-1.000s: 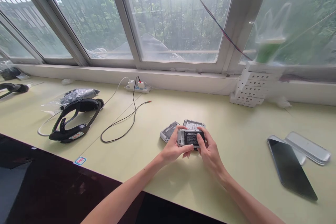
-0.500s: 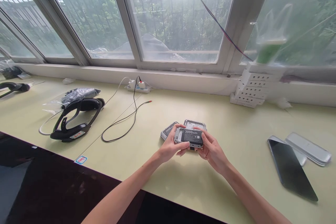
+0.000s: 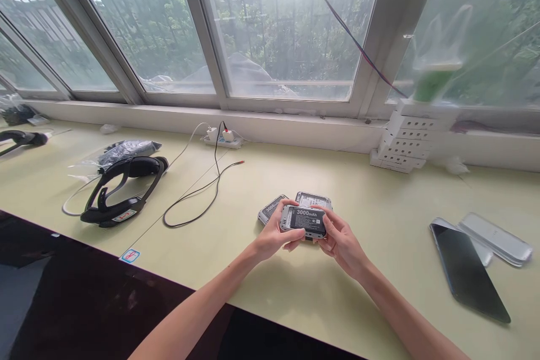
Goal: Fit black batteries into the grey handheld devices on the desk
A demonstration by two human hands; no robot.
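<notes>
Between my two hands is a small device with a black 3000mAh battery (image 3: pixel 304 220) facing up. My left hand (image 3: pixel 270 236) grips its left end, thumb along the front edge. On the right end, my right hand (image 3: pixel 341 241) has its fingers closed round the corner. Just behind lies a similar device (image 3: pixel 313 200) with a pale label, partly covered by the held one. Another device marked 3000mAh (image 3: pixel 270 209) rests tilted at the left, beside my left fingers. What lies beneath the held device is mostly hidden.
A black headset (image 3: pixel 122 215) and a looped black cable (image 3: pixel 216 191) lie left on the table (image 3: pixel 202 259). Behind stands a power strip (image 3: pixel 223 142). White boxes (image 3: pixel 400 143) are stacked at the back right. A dark phone-like slab (image 3: pixel 468 273) and clear cases (image 3: pixel 495 238) lie right.
</notes>
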